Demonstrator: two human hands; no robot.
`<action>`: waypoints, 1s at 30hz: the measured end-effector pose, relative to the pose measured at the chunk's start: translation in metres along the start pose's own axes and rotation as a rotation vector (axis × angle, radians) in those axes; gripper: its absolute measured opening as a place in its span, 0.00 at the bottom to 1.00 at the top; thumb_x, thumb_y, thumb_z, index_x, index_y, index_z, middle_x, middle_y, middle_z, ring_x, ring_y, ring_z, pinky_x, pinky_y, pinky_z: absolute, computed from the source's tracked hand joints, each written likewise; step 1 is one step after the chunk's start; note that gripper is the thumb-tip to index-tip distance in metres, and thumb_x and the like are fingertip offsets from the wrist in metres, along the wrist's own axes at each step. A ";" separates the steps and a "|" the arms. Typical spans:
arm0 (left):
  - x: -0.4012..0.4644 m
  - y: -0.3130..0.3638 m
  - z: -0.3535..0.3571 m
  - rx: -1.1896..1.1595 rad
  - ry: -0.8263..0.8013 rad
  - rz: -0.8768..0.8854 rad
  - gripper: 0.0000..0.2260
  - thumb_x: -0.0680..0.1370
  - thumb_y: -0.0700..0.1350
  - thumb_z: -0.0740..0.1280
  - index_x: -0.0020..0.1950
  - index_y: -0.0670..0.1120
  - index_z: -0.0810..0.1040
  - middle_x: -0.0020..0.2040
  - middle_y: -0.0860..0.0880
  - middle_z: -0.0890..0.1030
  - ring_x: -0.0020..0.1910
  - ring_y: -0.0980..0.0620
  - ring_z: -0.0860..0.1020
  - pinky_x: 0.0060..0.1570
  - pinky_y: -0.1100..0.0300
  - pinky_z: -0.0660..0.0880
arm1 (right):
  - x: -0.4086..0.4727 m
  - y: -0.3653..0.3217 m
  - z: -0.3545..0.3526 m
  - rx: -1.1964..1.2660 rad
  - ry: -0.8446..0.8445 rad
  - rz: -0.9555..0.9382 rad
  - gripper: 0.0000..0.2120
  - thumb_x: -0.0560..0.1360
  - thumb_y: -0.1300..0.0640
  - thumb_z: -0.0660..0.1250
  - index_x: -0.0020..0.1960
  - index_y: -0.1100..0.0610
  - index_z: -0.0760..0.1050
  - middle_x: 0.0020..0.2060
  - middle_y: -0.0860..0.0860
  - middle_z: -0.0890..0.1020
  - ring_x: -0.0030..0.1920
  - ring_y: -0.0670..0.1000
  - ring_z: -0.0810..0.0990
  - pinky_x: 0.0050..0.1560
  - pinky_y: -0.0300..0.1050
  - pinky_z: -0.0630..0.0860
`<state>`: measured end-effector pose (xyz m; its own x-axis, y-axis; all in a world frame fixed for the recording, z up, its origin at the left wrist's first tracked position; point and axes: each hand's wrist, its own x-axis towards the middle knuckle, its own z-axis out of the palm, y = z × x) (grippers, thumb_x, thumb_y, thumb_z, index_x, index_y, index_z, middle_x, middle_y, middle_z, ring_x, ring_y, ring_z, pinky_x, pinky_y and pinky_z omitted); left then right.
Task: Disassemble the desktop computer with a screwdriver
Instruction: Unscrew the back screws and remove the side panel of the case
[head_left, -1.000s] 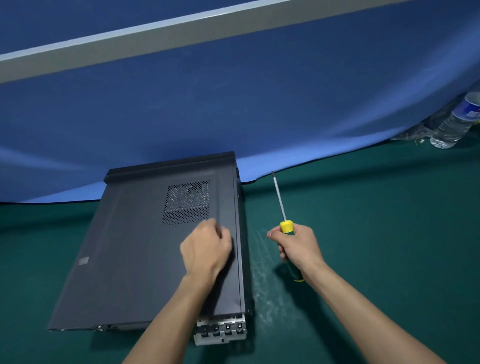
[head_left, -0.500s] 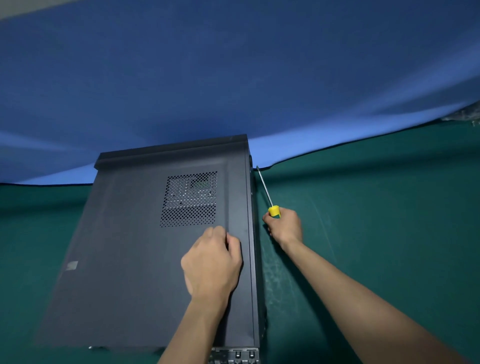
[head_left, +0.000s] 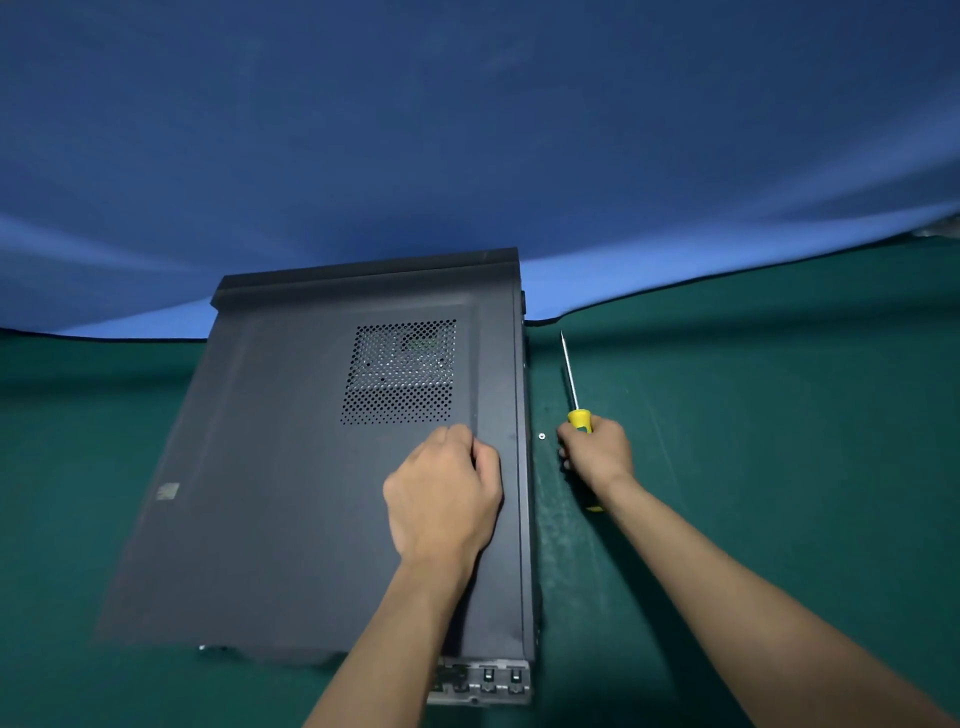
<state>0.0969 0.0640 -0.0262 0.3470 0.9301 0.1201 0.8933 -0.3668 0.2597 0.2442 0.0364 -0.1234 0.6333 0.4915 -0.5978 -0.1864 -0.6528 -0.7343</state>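
A black desktop computer case (head_left: 291, 467) lies on its side on the green table, its side panel with a perforated vent (head_left: 400, 371) facing up. My left hand (head_left: 441, 499) rests on the panel just below the vent, fingers curled against a ridge in the panel. My right hand (head_left: 595, 449) grips the yellow-and-green handle of a screwdriver (head_left: 576, 410) just right of the case, the shaft pointing away from me. A small silver screw (head_left: 542, 436) lies on the table between the case and my right hand.
The green table surface (head_left: 753, 441) stretches to the right of the case. A blue cloth backdrop (head_left: 467, 156) hangs behind the case. The case's rear bracket with slots (head_left: 485, 680) sticks out at the near edge.
My right hand with the screwdriver has shifted slightly right, away from the case edge. A small screw now shows on the table. My left hand stays on the panel.
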 end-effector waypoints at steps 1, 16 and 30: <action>0.000 0.000 0.000 0.004 -0.001 0.002 0.13 0.73 0.44 0.61 0.30 0.48 0.62 0.27 0.54 0.67 0.25 0.51 0.64 0.25 0.62 0.50 | -0.008 -0.001 -0.007 0.036 -0.004 -0.003 0.10 0.72 0.61 0.63 0.32 0.55 0.70 0.26 0.52 0.76 0.27 0.53 0.73 0.36 0.47 0.73; -0.049 -0.009 -0.055 -1.105 -0.234 -0.356 0.10 0.76 0.36 0.59 0.41 0.40 0.79 0.31 0.45 0.79 0.27 0.51 0.74 0.27 0.62 0.70 | -0.226 -0.033 -0.051 0.364 -0.364 -0.147 0.19 0.78 0.42 0.60 0.41 0.58 0.74 0.22 0.51 0.71 0.21 0.50 0.69 0.23 0.36 0.68; -0.137 -0.171 -0.151 -1.584 -0.484 -0.404 0.10 0.80 0.43 0.60 0.49 0.37 0.77 0.37 0.41 0.82 0.28 0.50 0.76 0.23 0.62 0.70 | -0.368 0.007 0.101 0.215 -0.482 -0.127 0.23 0.77 0.40 0.58 0.37 0.58 0.72 0.23 0.52 0.73 0.21 0.51 0.70 0.24 0.38 0.68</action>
<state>-0.1466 -0.0031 0.0573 0.5024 0.7713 -0.3907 -0.0938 0.4979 0.8622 -0.0660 -0.0908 0.0591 0.2538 0.8007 -0.5426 -0.3128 -0.4629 -0.8294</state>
